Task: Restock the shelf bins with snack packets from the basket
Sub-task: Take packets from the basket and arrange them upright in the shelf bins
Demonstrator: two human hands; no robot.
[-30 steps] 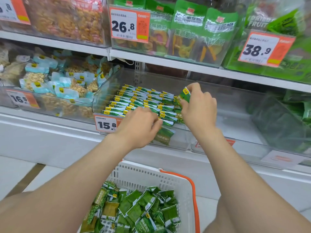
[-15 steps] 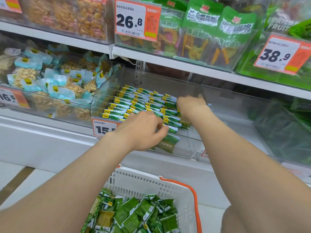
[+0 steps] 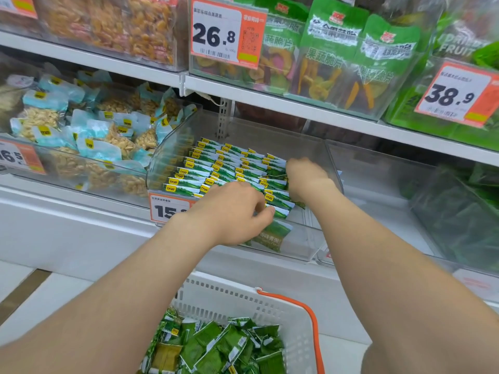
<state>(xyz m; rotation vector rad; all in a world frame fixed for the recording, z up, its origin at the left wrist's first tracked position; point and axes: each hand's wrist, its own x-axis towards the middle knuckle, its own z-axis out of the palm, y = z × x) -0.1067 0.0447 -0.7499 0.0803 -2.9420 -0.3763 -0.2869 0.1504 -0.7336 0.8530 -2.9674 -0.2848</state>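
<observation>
Now: left hand [image 3: 229, 211] pinches a front-row packet [image 3: 280, 211] in the clear bin [image 3: 305, 238]; right hand [image 3: 305, 179], two o'clock of it, curls among other packets, grip hidden. More in the basket [image 3: 229, 295] at six. Likely light, crinkly, slippery; I'd pinch sealed edges.

The one camera rides on the person's head and looks forward and down along both forearms, facing the shop shelving from close by, tilted so that the shelf edge [image 3: 297, 106] slants down to the right. The clear bin [image 3: 305, 247] of snack packets [image 3: 221, 163] sits mid-frame, near enough that the left hand [image 3: 232, 211] and right hand [image 3: 305, 176] reach into it. The white basket [image 3: 229, 295] lies at the bottom edge, almost under the lens.
</observation>
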